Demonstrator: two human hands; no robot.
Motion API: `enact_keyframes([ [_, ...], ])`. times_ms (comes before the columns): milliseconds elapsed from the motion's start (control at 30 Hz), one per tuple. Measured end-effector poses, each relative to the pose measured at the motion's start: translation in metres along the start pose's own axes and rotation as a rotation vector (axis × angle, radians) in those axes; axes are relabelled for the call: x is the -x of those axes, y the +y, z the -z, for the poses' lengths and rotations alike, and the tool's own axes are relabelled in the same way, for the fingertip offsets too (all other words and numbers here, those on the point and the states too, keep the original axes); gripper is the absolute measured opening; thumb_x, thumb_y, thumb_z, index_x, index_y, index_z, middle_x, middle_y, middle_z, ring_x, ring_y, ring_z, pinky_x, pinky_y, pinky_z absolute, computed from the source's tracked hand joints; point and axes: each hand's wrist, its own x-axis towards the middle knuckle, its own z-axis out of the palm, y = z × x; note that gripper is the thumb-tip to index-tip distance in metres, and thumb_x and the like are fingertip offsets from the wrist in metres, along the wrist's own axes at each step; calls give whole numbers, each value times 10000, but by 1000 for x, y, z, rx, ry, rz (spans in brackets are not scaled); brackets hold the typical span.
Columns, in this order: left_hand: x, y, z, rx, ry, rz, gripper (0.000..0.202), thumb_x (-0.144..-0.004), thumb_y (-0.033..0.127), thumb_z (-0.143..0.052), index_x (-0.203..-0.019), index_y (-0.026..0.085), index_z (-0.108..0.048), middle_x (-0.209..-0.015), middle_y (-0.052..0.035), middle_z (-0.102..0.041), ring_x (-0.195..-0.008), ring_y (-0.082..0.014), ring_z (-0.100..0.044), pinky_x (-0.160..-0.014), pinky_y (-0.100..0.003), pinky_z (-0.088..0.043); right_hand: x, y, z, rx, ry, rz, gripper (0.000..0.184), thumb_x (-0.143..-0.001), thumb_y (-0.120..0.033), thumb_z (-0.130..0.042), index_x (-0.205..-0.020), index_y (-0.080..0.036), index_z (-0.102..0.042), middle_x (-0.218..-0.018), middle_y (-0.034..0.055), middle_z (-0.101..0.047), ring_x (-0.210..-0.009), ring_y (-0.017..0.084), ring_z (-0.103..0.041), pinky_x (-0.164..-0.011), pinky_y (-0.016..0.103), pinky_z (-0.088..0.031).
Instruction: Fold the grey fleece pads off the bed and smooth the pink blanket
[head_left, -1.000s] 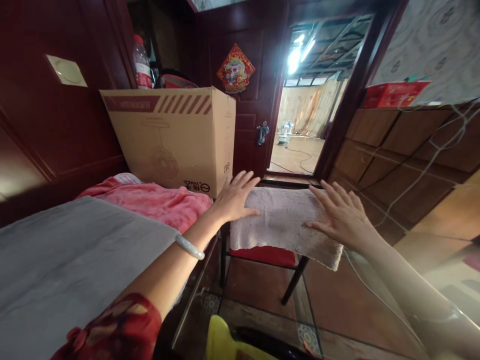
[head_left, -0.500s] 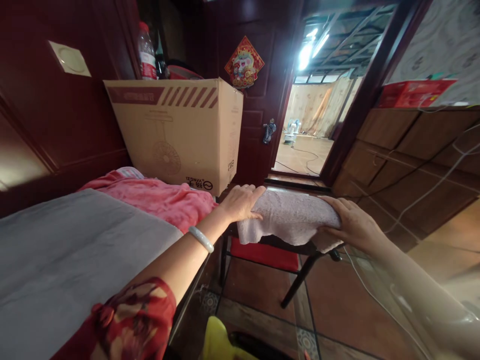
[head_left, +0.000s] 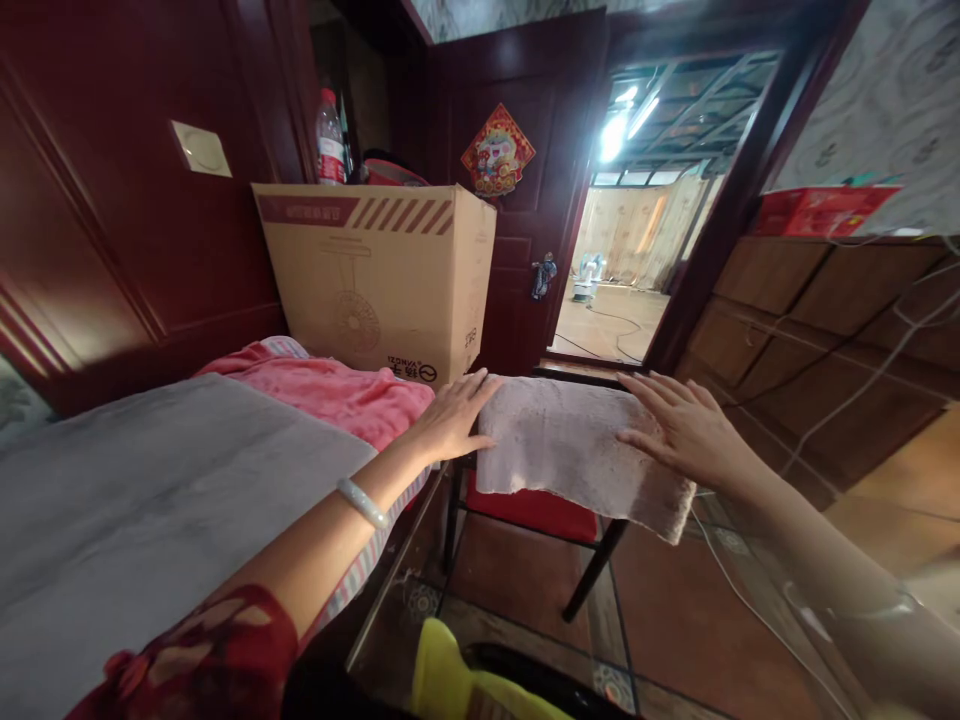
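Both hands have flattened again: left hand (head_left: 450, 420) and right hand (head_left: 679, 430) press open-palmed, gripping nothing, on the pale towel (head_left: 570, 450).

Two hands, left (head_left: 450, 420) and right (head_left: 686, 432), flat on one pale towel (head_left: 570, 450). One cardboard box (head_left: 382, 280) left of the towel, one bottle (head_left: 328, 140) behind the box, one pink blanket (head_left: 330, 390) before it.
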Motion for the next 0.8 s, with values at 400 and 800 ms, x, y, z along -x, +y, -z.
enact_keyframes([
  [400, 159, -11, 14, 29, 66, 283, 714, -904, 327, -611, -1563, 263, -344, -1619, -121, -397, -1499, -278, -364, -1245, -490, -299, -55, -59, -22, -72, -115, 67, 745, -938, -685, -470, -1534, -238, -460, -1374, 163, -625, -1168, 397, -610, -930, 517, -478],
  [800, 323, -22, 47, -12, 165, 685, 638, -881, 444, -566, -1484, 247, -505, -1490, -97, -571, -1345, -317, -557, -1142, -474, -443, -51, -51, -22, -80, -132, 94, 741, -930, -685, -407, -1513, -233, -479, -1314, 163, -658, -1107, 400, -647, -872, 525, -523],
])
